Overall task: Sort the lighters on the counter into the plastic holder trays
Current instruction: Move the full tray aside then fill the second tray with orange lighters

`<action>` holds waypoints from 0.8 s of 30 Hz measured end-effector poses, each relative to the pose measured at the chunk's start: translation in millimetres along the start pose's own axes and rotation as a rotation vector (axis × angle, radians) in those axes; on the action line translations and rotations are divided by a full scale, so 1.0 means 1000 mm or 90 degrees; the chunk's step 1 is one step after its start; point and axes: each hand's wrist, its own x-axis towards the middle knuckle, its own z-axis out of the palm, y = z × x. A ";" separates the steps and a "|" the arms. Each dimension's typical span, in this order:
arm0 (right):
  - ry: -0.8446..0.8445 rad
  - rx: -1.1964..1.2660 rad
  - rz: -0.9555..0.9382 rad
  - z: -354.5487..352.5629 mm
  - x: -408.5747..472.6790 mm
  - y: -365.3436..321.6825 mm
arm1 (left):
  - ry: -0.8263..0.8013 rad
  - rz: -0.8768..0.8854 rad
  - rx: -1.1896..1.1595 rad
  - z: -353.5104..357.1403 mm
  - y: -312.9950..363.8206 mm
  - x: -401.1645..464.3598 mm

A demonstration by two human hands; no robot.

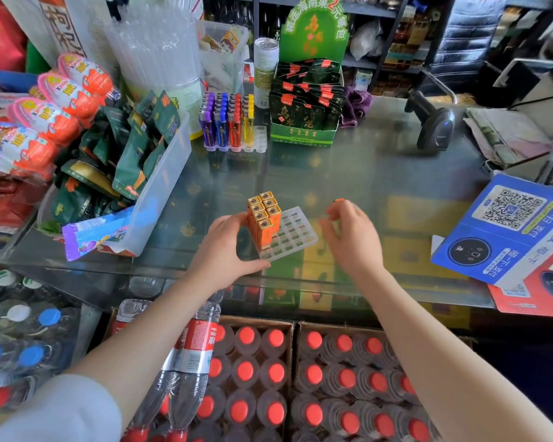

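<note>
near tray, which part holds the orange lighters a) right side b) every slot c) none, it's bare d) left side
d: the orange lighters stand upright in the slots on the left side of the near tray, next to the left hand, while the slots on the right show empty.

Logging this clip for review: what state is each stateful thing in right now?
near tray: partly filled, most slots empty
orange lighters: upright in its left slots
left hand: grips the tray's left edge
right hand: fingers curled round a small orange item, above the counter
far tray: mostly full of coloured lighters, right column empty
</note>
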 end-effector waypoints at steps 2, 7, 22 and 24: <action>0.012 -0.069 0.092 -0.005 0.011 0.013 | -0.012 0.001 0.003 0.000 0.003 0.002; -0.103 -0.236 0.178 -0.007 0.034 0.025 | -0.052 0.009 0.002 -0.002 0.008 0.007; -0.021 0.295 0.012 -0.017 0.011 0.018 | -0.073 0.023 -0.003 -0.006 0.010 0.009; -0.044 0.397 -0.024 -0.021 0.003 0.008 | -0.072 0.027 -0.012 -0.006 0.009 0.009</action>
